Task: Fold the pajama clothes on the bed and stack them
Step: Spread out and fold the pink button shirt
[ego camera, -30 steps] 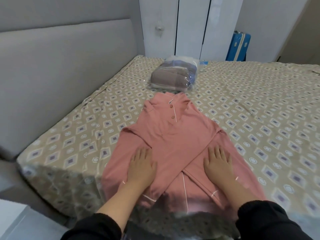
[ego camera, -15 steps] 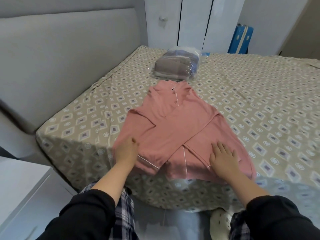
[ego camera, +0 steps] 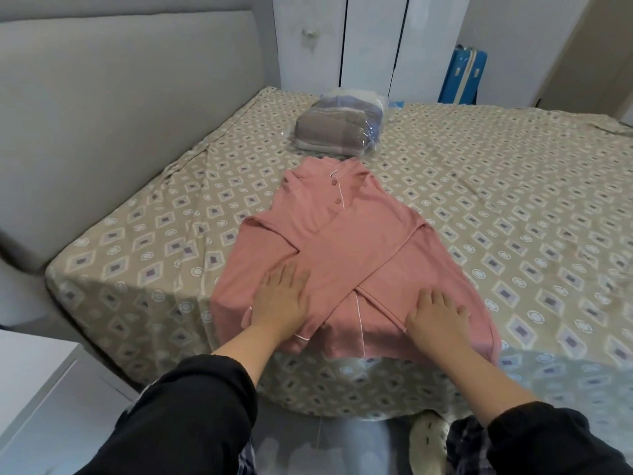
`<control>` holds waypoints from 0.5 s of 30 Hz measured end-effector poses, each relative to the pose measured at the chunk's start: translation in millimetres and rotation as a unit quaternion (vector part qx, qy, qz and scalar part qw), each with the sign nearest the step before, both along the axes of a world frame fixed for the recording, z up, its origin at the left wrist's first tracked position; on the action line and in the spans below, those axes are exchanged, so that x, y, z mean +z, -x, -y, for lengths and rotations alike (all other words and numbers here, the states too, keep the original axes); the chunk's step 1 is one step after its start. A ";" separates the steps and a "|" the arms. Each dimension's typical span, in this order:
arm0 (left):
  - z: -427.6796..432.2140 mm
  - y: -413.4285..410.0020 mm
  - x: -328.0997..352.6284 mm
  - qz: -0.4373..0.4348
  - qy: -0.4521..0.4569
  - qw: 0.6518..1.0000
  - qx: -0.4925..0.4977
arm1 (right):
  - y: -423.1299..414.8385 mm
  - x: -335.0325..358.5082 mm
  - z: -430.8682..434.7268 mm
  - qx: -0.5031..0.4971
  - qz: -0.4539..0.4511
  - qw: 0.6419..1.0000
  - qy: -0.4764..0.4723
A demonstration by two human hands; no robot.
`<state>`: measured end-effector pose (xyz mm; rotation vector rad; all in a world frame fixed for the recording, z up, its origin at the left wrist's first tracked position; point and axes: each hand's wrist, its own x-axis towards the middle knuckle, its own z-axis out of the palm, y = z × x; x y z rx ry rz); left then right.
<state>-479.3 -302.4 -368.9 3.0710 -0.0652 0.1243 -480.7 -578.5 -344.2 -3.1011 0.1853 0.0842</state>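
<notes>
- Nearest, the left hand (ego camera: pixel 281 299) lies flat on the crossed sleeves near the hem, fingers straight, gripping nothing; the right hand (ego camera: pixel 435 313) rests palm down beside it, fingers slightly bent, with nothing pinched that I can see
- The pink pajama top (ego camera: pixel 346 231) lies at the near edge of the bed (ego camera: pixel 513 200), collar away, sleeves crossed over the front
- The step looks like smoothing before the hem fold; press outward from the middle so the sleeves lie flat; then lift both hem corners evenly towards the collar
- Just beyond the collar sits a plastic-wrapped bundle (ego camera: pixel 339 132)
</notes>
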 end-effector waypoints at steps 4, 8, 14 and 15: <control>1.7 -3.4 -5.1 0.019 0.002 1.000 0.006 | -20.3 6.1 -45.2 0.111 0.060 0.985 -0.116; -1.2 -4.0 -10.8 0.014 0.012 1.000 0.013 | -38.7 -3.0 -74.1 0.344 -0.007 0.932 -0.112; -1.1 -4.6 -13.0 0.028 0.007 1.000 0.008 | -99.3 4.5 -22.8 0.160 -0.024 0.980 -0.120; -0.9 -4.1 -12.6 0.029 0.004 1.000 0.006 | -106.3 9.2 -24.4 0.136 -0.007 0.985 -0.109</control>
